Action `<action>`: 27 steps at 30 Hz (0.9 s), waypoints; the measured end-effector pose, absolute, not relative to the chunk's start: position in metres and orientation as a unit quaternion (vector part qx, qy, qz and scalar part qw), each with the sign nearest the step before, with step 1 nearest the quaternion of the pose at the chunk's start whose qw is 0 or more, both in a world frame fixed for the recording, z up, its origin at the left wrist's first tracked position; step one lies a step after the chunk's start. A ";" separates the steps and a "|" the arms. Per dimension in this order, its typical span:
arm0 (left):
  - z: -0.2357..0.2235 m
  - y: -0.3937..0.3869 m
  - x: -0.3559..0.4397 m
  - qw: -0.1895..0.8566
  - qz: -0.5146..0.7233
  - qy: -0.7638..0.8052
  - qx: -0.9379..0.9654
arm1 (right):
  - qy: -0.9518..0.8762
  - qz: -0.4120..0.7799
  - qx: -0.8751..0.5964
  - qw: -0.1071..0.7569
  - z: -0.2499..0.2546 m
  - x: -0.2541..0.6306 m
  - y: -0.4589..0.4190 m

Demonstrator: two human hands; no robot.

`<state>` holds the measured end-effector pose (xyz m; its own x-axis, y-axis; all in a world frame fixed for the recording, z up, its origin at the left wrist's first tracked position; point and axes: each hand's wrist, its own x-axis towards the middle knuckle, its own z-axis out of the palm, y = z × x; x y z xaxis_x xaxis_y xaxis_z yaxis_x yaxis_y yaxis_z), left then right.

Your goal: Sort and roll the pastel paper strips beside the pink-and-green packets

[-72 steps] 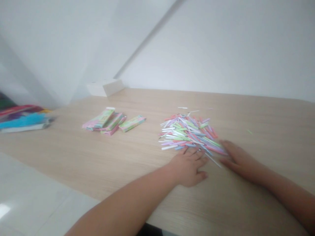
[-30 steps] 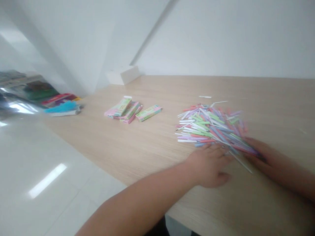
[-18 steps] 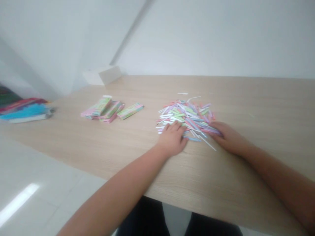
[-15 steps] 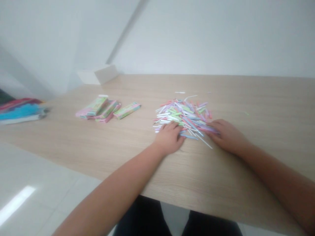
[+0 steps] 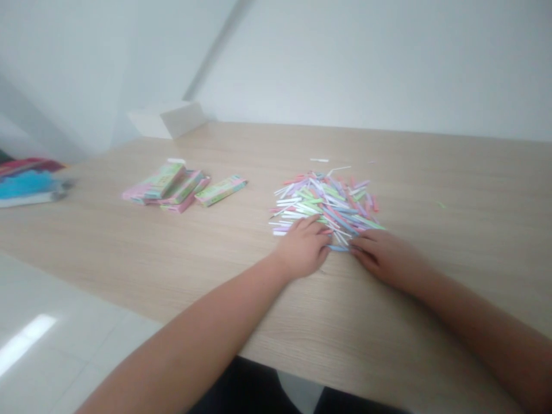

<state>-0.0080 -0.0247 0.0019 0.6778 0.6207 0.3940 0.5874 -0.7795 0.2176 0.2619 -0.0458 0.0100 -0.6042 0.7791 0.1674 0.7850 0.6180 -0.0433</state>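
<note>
While the left hand [image 5: 304, 248] sits curved at the near edge of the heap, fingertips resting on it, the right hand [image 5: 379, 259] lies low and flat, fingers close together, their tips aimed left across the counter [image 5: 452, 322]. No pinch shows on either side, though the fingers hide what lies under them. Between the two fingertips sits a blue strip [image 5: 337, 248], its long axis running crosswise, left to right. The pastel paper strips [image 5: 325, 207] form one loose heap mid-counter, most pointing roughly sideways, others slanting down to the right, with no single direction across the lot. Low, light fingers look like the right call here, since steep pressure could skate these thin strips apart. Off to the left stand the striped pastel packets [image 5: 161, 185], well apart, and a stray white strip [image 5: 319, 160] lies beyond the heap.
</note>
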 end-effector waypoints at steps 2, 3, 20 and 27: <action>0.003 -0.021 -0.011 0.043 0.239 0.322 0.915 | -0.904 -0.019 -0.419 0.089 0.010 0.261 -0.046; 0.005 -0.019 -0.013 0.049 0.243 0.317 0.915 | -0.905 -0.018 -0.415 0.091 0.010 0.260 -0.047; 0.033 -0.004 -0.058 0.018 0.181 0.343 0.921 | -0.874 0.003 -0.472 0.119 0.009 0.244 -0.049; 0.023 -0.011 -0.034 -0.017 0.159 0.314 0.936 | -0.864 0.009 -0.491 0.117 0.004 0.248 -0.050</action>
<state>-0.0344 -0.0112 0.0228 0.7524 0.5823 0.3080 0.5929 -0.8024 0.0687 0.2484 -0.0500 0.0045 -0.4915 0.8492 0.1932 0.8452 0.5186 -0.1293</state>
